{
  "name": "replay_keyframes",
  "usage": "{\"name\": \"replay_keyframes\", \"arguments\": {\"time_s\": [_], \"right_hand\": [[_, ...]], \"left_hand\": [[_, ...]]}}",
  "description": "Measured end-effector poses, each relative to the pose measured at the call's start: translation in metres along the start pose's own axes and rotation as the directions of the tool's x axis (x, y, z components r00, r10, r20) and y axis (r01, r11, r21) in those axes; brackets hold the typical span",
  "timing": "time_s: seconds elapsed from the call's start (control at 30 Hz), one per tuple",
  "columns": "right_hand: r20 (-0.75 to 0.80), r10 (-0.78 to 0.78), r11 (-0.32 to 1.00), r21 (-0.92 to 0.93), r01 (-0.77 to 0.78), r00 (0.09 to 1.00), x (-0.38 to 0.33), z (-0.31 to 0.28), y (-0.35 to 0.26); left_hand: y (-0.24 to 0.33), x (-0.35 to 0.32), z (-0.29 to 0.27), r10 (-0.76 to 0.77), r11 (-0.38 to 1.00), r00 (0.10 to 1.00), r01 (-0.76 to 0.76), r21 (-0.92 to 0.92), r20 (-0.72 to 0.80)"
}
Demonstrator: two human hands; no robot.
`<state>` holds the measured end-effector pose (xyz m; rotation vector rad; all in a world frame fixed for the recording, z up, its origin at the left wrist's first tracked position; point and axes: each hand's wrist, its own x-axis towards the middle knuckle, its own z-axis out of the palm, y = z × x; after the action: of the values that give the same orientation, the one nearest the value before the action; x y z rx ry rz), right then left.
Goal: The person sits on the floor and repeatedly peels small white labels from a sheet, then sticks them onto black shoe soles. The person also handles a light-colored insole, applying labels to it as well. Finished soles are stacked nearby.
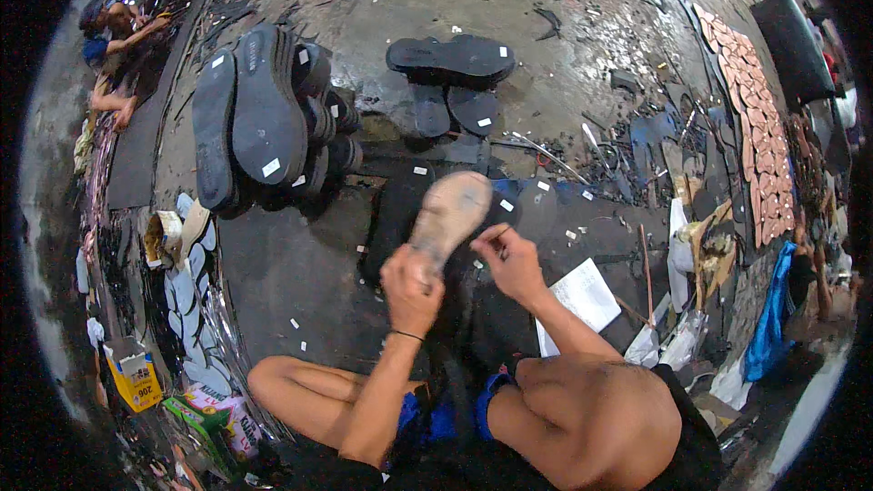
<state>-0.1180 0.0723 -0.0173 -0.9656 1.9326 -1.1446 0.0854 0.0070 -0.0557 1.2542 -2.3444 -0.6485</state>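
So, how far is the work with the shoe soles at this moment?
Done, it seems: black soles with small white tags stand stacked on the floor, and more lie flat beyond. In hand: the left hand has a tan sole in its grip, while the right hand pinches something thin beside it; what it is, I cannot tell. Left: flat tan cutouts lie in rows at the right.

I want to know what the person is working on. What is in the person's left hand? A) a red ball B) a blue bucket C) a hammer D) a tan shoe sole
D: the left hand grips the heel end of a tan shoe sole, held up over the black soles on the floor, while the right hand pinches a thin tool beside it.
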Motion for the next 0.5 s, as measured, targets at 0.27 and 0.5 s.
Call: {"name": "replay_keyframes", "arguments": {"time_s": [0.27,0.5], "right_hand": [[-0.238,0.003,0.979,-0.197,-0.051,0.971,0.039,-0.023,0.062],[-0.202,-0.072,0.939,-0.344,-0.002,0.977,0.051,-0.022,0.085]], "left_hand": [[0.011,-0.016,0.006,0.043,0.997,0.978,-0.028,-0.074,0.206],[0.018,-0.021,0.032,-0.034,0.997,0.973,0.049,-0.06,0.228]]}}
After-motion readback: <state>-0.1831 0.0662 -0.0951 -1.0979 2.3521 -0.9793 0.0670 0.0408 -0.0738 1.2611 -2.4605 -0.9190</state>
